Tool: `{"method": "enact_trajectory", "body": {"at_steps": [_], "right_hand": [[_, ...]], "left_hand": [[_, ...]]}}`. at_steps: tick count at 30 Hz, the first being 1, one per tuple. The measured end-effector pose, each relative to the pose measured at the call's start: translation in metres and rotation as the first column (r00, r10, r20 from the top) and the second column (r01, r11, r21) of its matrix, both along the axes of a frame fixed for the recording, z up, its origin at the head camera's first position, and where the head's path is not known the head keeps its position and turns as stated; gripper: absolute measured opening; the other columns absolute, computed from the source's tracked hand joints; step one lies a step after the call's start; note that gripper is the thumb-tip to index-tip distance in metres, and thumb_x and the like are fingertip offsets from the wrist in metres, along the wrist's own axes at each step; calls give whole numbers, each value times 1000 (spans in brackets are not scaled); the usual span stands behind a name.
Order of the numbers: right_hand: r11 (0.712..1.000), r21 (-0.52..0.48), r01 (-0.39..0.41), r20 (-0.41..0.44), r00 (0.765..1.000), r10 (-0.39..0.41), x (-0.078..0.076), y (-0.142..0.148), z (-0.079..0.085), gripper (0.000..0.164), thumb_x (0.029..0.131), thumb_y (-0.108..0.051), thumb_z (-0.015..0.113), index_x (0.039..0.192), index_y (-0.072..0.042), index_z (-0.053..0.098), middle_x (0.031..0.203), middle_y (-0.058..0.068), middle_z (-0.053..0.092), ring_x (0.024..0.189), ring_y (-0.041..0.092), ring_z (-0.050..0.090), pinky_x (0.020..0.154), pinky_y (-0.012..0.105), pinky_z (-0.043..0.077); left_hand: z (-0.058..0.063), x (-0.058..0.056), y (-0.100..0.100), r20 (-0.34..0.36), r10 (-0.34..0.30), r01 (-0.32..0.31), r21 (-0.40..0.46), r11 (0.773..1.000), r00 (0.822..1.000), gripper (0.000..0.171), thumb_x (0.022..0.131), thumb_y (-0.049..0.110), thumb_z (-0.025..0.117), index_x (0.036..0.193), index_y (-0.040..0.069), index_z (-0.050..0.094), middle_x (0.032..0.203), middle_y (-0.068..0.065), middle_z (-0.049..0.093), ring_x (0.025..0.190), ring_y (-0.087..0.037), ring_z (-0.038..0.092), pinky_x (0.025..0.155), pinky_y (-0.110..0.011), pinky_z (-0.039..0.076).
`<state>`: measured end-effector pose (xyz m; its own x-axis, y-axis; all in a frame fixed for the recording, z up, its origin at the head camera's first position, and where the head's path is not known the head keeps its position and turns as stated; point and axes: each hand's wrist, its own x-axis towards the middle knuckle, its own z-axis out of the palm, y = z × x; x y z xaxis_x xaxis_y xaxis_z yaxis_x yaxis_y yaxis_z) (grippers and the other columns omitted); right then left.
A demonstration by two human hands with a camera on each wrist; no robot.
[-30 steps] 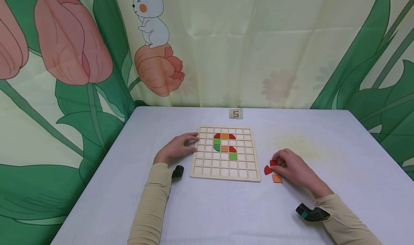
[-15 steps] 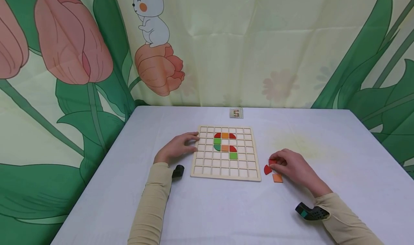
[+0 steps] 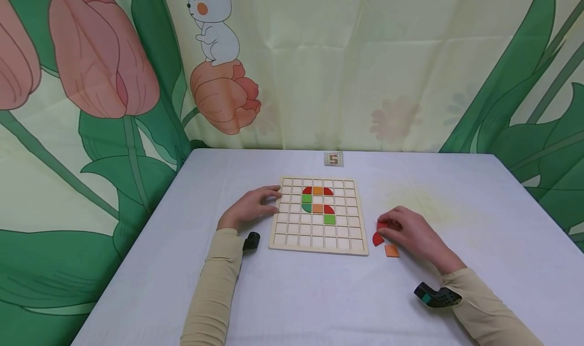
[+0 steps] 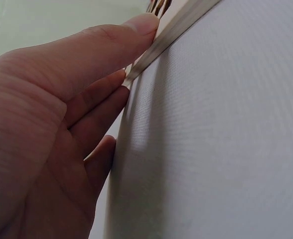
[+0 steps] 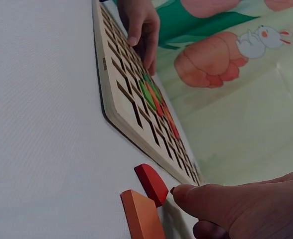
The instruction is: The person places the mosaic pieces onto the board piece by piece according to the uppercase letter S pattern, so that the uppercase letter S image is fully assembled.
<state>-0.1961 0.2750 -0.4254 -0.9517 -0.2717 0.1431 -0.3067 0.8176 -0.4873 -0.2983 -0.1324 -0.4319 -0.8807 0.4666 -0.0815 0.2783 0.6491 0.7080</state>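
Note:
A wooden grid board (image 3: 317,242) lies on the table, with red, orange and green tiles set into some of its upper cells. My left hand (image 3: 248,206) rests at the board's left edge, thumb and fingertips touching it with fingers loosely extended. To the right of the board, my right hand (image 3: 412,230) pinches a red tile (image 3: 381,225) between thumb and fingers, which cover much of it. Just below those fingertips lies a red quarter-round tile (image 3: 377,239), and an orange square tile (image 3: 391,250) sits nearer me. The right wrist view shows this orange tile (image 5: 142,216) beside the red quarter-round (image 5: 151,184).
A small printed card (image 3: 333,159) lies near the table's back edge, behind the board. White cloth covers the table (image 3: 310,295). Behind it hangs a curtain (image 3: 365,82) printed with tulips and a rabbit.
My right hand has shifted a little left and away from me, and the pinched red tile has moved with it. My left hand and the board hold their place.

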Motion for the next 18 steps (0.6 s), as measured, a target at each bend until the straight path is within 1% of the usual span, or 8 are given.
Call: {"method": "enact_trajectory", "body": {"at_steps": [6,10,14,18], "right_hand": [[1000,-21,-16,17,1000,16,-6,-15,7,20,85,-15,77,103,-9,73,94,0,61,80,14,56,68,30,50],[998,-29,-48,62,997,50,-10,-30,11,22,86,-18,76,105,-9,73,96,1,60,79,14,56,64,28,51],[995,-33,-97,86,991,100,-12,-44,11,22,87,-19,75,106,-10,73,98,1,59,79,13,55,63,26,50],[986,-20,-167,54,984,168,-13,-57,11,19,87,-18,75,105,-11,73,97,-1,59,81,12,53,68,27,49]], "left_hand": [[-1,0,-1,3,6,-6,1,1000,1000,47,89,23,73,133,11,61,153,3,40,145,-20,28,117,-40,25],[-2,0,-1,4,13,-13,-2,1000,1000,48,89,24,73,133,11,61,153,4,40,145,-20,28,117,-40,25],[-2,0,-1,6,13,-13,-1,1000,1000,48,89,24,73,133,11,61,154,5,39,145,-19,27,117,-40,25],[-1,0,-1,11,18,-18,-2,1000,1000,48,89,24,73,133,11,61,153,6,39,145,-18,27,117,-38,25]]}}
